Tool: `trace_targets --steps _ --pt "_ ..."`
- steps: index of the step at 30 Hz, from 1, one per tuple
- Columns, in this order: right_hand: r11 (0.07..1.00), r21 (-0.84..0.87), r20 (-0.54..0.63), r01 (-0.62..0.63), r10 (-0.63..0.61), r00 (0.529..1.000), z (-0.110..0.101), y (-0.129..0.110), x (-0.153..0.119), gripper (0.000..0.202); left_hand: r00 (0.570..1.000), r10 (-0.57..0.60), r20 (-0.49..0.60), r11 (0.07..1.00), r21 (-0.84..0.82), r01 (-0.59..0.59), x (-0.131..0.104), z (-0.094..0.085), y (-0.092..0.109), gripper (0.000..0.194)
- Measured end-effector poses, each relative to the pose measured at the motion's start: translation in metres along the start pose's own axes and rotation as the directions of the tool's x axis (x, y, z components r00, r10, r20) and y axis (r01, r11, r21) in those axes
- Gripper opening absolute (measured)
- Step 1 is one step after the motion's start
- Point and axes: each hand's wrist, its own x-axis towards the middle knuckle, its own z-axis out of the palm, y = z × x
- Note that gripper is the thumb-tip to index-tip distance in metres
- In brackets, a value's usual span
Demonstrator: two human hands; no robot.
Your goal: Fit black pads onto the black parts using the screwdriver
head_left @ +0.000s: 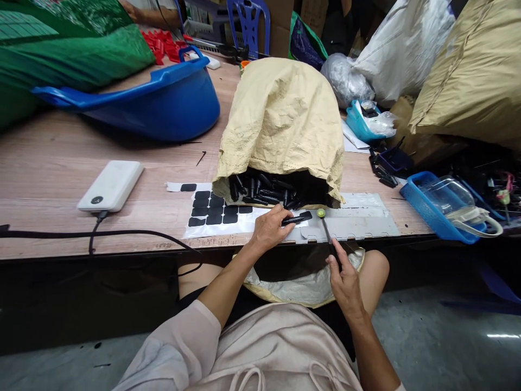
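My left hand (268,227) is closed around a slim black tubular piece (293,220), held low over the table's front edge. A small black patch (306,215) shows at the piece's right end. In my right hand (345,279) is a small tool (326,229) with a metal shaft and a round yellow-green head, which points up just right of the piece. Behind my left hand a tan sack (280,114) lies with its mouth toward me, and many black tubular pieces (264,191) show inside. A white backing sheet with black rounded stickers (215,210) lies to the left.
A white power bank (110,185) with a black cable (134,233) is on the left, before a blue basin (163,103). At right sits a blue tray (431,209). Grey sheeting (358,220) covers the front edge. An open sack (285,292) rests on my lap.
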Motion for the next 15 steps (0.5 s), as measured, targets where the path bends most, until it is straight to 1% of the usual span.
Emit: trace_targets --steps 5,11,13,15 --pt "0.999 -0.045 -0.035 0.001 -0.002 0.999 -0.005 0.013 0.008 0.052 1.0 0.021 -0.004 1.0 -0.015 -0.021 -0.001 0.0 0.0 0.015" --pt "0.996 -0.042 -0.042 -0.081 0.079 0.996 -0.001 0.012 0.014 0.054 0.998 0.06 0.025 0.998 -0.024 -0.06 -0.002 -0.003 -0.002 0.017" --pt "0.994 -0.054 -0.047 -0.099 0.096 0.994 0.001 0.011 0.015 0.055 0.994 0.096 0.05 0.995 -0.044 -0.094 -0.005 -0.005 -0.002 0.016" --pt "0.993 -0.056 -0.054 -0.103 0.1 0.993 0.001 0.011 0.015 0.056 0.984 0.159 0.08 0.986 -0.072 -0.153 -0.012 -0.007 -0.002 0.015"
